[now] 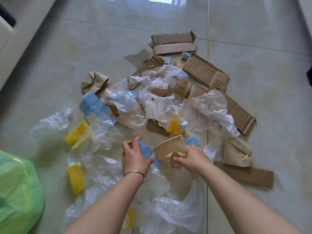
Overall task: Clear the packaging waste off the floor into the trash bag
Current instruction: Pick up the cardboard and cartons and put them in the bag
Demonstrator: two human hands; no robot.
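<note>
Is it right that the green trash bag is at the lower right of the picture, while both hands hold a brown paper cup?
Not quite. The head view shows the green trash bag at the lower left. The left hand and right hand do hold the brown paper cup.

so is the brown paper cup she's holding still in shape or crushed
Crushed. The brown paper cup has a dented wall and its rim folds inward where the right hand grips it.

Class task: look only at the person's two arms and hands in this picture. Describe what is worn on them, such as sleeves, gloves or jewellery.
Both forearms are bare, with no sleeves in view and no gloves. The left hand has a thin silver-coloured bangle round its wrist. The right hand and its wrist show no jewellery or watch.
</note>
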